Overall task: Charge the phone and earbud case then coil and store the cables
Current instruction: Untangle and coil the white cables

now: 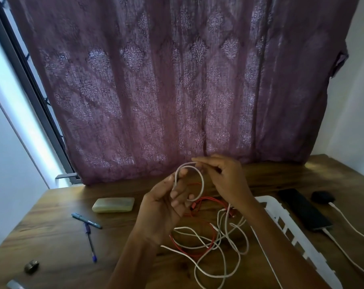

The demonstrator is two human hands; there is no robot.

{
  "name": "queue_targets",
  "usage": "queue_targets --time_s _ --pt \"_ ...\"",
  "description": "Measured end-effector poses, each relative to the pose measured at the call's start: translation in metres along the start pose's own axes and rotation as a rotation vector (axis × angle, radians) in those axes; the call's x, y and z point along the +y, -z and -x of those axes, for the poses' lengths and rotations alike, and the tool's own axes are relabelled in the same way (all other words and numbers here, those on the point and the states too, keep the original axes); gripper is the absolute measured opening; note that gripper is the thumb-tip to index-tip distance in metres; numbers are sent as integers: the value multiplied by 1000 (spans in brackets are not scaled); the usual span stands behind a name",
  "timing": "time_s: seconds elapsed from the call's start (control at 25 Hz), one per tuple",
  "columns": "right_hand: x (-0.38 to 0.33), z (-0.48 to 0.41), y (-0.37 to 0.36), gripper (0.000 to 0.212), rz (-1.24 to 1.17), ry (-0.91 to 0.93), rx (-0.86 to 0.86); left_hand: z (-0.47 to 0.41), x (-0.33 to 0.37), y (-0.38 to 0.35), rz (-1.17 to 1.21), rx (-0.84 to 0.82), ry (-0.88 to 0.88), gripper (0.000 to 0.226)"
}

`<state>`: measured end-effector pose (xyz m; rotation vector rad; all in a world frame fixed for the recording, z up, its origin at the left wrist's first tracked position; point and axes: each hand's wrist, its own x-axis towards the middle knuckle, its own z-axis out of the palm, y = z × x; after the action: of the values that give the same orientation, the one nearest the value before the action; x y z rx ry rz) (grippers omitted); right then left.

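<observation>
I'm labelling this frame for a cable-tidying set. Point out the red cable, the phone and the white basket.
red cable (208,199): head view, strands near its plug.
phone (304,209): head view, middle of its dark screen.
white basket (270,201): head view, its far rim.

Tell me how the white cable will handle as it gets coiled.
Probably floppy: the white cable bends into a tight loop between the left hand and right hand, and its slack sprawls in loose curves on the table. Likely light, since a pinch holds the loop up. It may snag, because its slack crosses the red cable.
</observation>
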<state>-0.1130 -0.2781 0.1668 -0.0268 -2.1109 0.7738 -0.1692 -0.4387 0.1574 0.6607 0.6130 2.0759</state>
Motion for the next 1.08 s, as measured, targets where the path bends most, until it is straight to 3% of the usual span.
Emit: queue_targets --time_s 0.12,0.24,0.44,0.6,0.68,0.72,0.8,0.92,1.08 --pt "11 19 -13 33 -46 -162 -120 -7 6 7 -6 -11 -99 14" --pt "12 39 -20 39 36 -259 -310 -12 12 10 -118 164 -213 23" --pt "-4 57 -19 46 449 -76 -579 -17 8 11 -502 354 -415 29" --pt "-11 64 -10 24 641 206 -376 -17 0 27 -1144 461 -530 12" --pt "-13 58 -4 6 641 352 -232 -16 -4 39 -1338 428 -467 8" --pt "-16 53 1 11 643 401 -155 -15 -6 42 -1362 380 -399 9" --pt "-24 42 9 22 612 443 -13 -11 -10 37 -1284 235 -236 14" --pt "-26 24 15 11 455 413 85 -4 -12 15 -946 73 -17 27" --pt "-13 6 14 22 151 191 96 -1 -5 -5 -469 19 71 34"
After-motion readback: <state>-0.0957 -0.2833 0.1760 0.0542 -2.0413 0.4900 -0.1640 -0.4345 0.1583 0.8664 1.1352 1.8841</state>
